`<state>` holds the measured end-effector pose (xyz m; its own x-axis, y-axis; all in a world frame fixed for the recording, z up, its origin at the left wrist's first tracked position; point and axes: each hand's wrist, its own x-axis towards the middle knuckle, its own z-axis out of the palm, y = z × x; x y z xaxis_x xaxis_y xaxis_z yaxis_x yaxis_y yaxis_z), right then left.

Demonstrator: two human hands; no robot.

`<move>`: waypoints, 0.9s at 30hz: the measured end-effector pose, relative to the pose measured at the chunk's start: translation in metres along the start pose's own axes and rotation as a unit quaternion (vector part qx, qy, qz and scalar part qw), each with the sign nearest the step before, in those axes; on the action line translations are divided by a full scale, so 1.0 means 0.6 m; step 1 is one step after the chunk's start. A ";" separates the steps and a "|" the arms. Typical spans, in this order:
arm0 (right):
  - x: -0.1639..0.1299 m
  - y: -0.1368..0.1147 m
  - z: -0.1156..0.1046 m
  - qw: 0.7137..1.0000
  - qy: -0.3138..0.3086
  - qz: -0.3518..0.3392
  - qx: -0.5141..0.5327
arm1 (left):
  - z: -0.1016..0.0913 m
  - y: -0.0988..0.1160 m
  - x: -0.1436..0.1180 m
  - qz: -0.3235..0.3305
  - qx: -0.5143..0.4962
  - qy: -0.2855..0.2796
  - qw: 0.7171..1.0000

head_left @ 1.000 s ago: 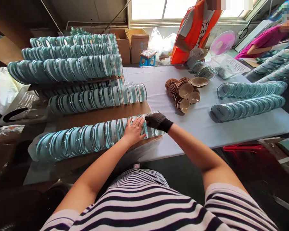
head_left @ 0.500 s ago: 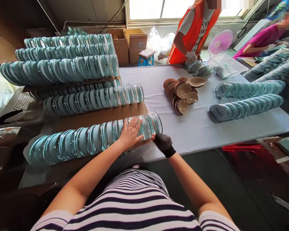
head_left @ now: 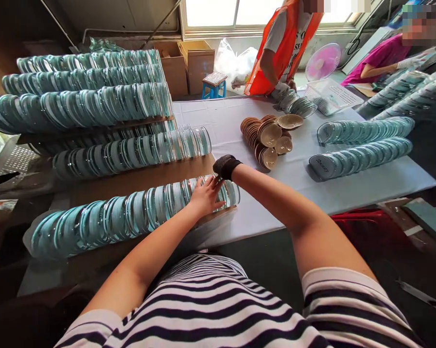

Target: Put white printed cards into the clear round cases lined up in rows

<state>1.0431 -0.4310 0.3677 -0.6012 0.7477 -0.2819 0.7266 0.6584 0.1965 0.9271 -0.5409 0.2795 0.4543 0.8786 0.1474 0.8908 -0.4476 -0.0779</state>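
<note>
A long row of glass discs lies on its side on a brown cardboard sheet at the near left of the table. My bare left hand rests flat on the right part of that row, fingers spread. My right hand, in a black mesh glove, reaches over the row's far side near its right end; only the wrist and back of the glove show, the fingers are hidden behind the discs and my left hand.
More disc rows and a stacked pile lie behind. Brown bowls sit mid-table, two disc rows at right. A person in an orange vest stands at the far edge; another in pink sits right.
My right hand rose from the table's near edge below the row's end and went over to the far side of the row. My left hand stayed on the discs.
</note>
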 end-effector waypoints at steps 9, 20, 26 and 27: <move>-0.173 -0.055 0.241 0.985 0.131 0.075 0.085 | -0.002 0.007 -0.003 -0.014 -0.013 -0.001 1.000; -0.178 -0.125 0.398 0.949 0.219 0.140 0.179 | -0.022 0.016 -0.004 0.002 -0.064 0.003 0.998; -0.184 -0.193 0.430 0.903 0.342 0.059 0.254 | -0.055 -0.031 -0.130 0.106 -0.059 0.146 0.982; -0.169 -0.213 0.421 0.893 0.361 0.026 0.267 | -0.059 -0.047 -0.170 0.100 -0.075 0.169 0.978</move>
<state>1.0950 -0.6129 0.1336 -0.4794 0.7643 0.4312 0.6993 0.6296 -0.3385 0.8557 -0.6236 0.3018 0.5712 0.6773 0.4636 0.7635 -0.6458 0.0028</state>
